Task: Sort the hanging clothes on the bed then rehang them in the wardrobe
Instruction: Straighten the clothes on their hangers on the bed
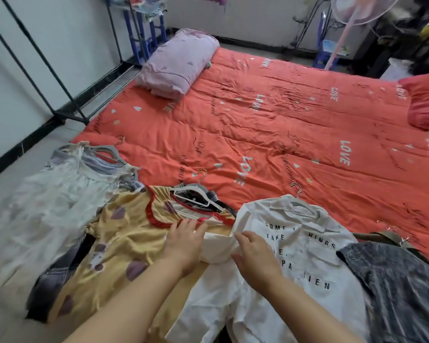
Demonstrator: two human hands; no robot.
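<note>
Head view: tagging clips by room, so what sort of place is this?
Probably a bedroom: a red LOVE-print quilt spread flat, a folded pink blanket, and a standing fan beyond.

Soft, even daylight fills the room, bright and without hard glare. The red bed [282, 125] reads saturated and well exposed; shadows are faint, only a slight dimness beneath the arms [134, 300]. The middle is sharpest: the black lettering on the white shirt [305, 246] is readable. At the bed's near left corner the pale garments [55, 199] smear with motion blur, and the denim piece [401, 288] at the near right edge streaks too. Wide-angle distortion bows the black poles [44, 55] — and the room beyond the bed's far right corner turns murky, beside a washed-out fan [352, 8].
</note>
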